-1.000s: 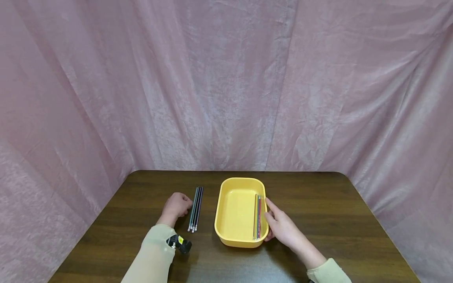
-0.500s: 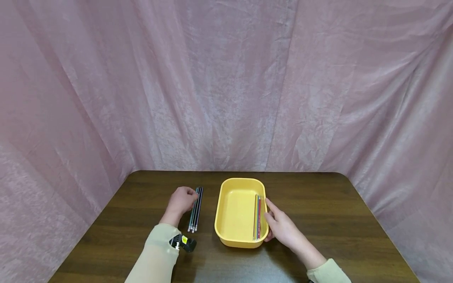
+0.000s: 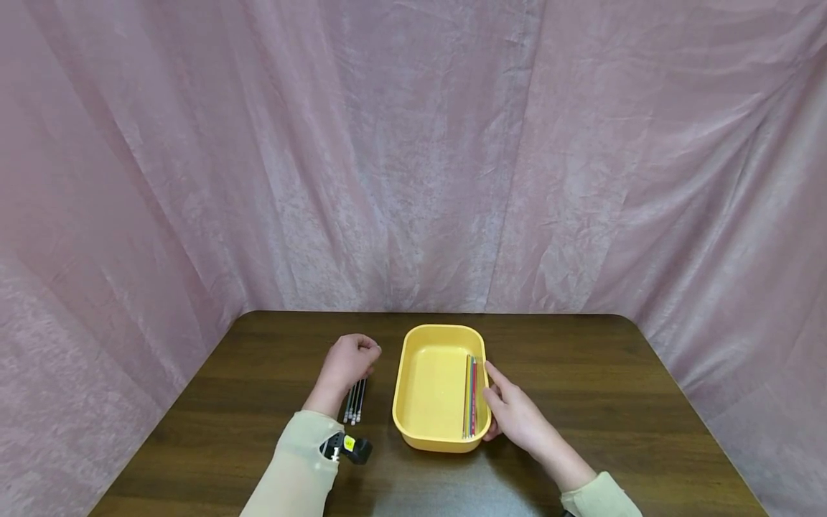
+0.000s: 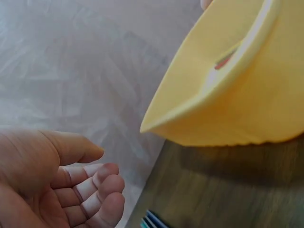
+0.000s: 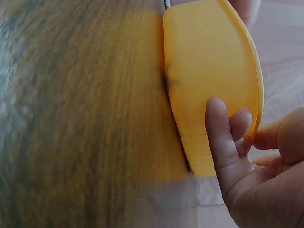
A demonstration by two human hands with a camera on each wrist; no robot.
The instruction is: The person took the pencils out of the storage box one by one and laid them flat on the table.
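A yellow plastic tray stands on the table, with several coloured pencils lying lengthwise along its right inner side. To its left, several dark pencils with eraser ends lie side by side; their far parts are hidden under my left hand. That hand hovers there with loosely bent fingers, and the left wrist view shows nothing between thumb and fingers. My right hand rests against the tray's right side. In the right wrist view its little finger lies straight against the outer wall, with the thumb at the rim.
The brown wooden table reaches back to a pink velvet curtain that hangs behind and on both sides. A small black camera is strapped at my left wrist.
My left hand has moved right and slightly away from me, from beside the dark pencils to over their far ends. The right hand and the tray have barely moved.
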